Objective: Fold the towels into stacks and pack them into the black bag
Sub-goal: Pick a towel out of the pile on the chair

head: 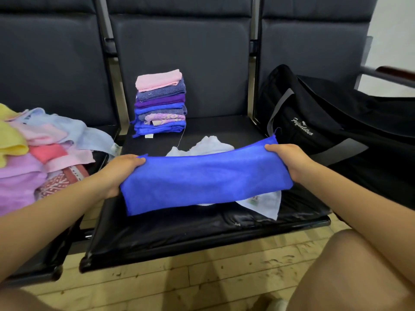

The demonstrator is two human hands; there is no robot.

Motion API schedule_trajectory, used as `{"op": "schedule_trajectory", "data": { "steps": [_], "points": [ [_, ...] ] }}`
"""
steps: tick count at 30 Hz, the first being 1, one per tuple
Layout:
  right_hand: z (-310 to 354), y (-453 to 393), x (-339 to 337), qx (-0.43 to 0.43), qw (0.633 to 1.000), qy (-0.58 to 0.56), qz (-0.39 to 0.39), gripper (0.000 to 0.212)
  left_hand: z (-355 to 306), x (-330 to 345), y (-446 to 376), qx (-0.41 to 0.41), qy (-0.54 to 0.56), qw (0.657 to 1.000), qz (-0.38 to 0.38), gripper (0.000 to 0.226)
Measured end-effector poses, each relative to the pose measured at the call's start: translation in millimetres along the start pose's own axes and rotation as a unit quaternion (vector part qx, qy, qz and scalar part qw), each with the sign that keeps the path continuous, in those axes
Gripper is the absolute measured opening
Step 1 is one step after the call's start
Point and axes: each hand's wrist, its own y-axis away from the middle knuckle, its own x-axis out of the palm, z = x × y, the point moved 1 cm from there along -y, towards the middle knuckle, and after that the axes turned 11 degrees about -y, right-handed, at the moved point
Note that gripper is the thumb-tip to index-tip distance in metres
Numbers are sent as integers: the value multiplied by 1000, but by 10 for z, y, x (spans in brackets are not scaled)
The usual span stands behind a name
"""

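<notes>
- a person's left hand (122,170) and right hand (286,157) hold a blue towel (206,180) stretched between them above the middle seat of a black bench (179,239), each set of fingers clamped on one short end of the cloth.
- a white towel (265,204) lies crumpled on the seat beneath the blue one, showing past its far edge and its right corner.
- a stack of folded towels (160,104), pink on top with purple and blue layers below, stands at the back of the same seat.
- a loose heap of unfolded towels (42,151) in yellow, pink, lilac and pale blue covers the seat to the left.
- the black bag (332,122), with white script lettering on its side, sits on the seat to the right.
</notes>
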Motion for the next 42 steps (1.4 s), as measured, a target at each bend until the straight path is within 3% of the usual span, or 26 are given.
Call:
{"op": "schedule_trajectory", "data": {
  "steps": [6, 9, 10, 12, 15, 19, 23, 25, 28, 32, 38, 42],
  "points": [
    [-57, 55, -114, 100, 994, 18, 24, 13, -15, -11, 90, -58, 79, 995, 28, 19],
    [-68, 90, -110, 113, 992, 41, 29, 12, 109, 3, 35, -15, -117, 993, -18, 11],
    [-70, 113, -102, 113, 992, 44, 31, 11, 146, -4, 24, 22, -217, 975, -43, 10],
    [-60, 146, -83, 92, 995, 44, 24, 10, 182, -13, 16, 98, -354, 925, -98, 30],
    [3, 168, -24, 40, 999, 22, 9, 15, 135, 79, 98, 220, -401, 877, -143, 36],
    [77, 244, 178, -3, 999, 12, 31, 7, 79, 320, 225, 322, -412, 850, -64, 28],
    [65, 333, 454, 27, 996, 12, 83, 15, 167, 596, 344, 325, -478, 815, 53, 70],
    [42, 378, 590, 40, 992, -4, 117, 14, 260, 682, 355, 283, -491, 819, 91, 64],
    [-34, 428, 736, 72, 975, 8, 211, 17, 245, 696, 288, 244, -397, 881, 77, 23],
    [-168, 428, 758, 86, 942, 127, 300, 24, 227, 532, 215, 154, -291, 942, 67, 29],
    [-128, 288, 617, -61, 958, 210, 186, 12, 101, 542, 220, 125, -308, 935, 123, 16],
    [-181, 267, 494, -31, 945, 275, 173, 22, 31, 612, 263, 106, -407, 893, 162, 12]
  ]
}}
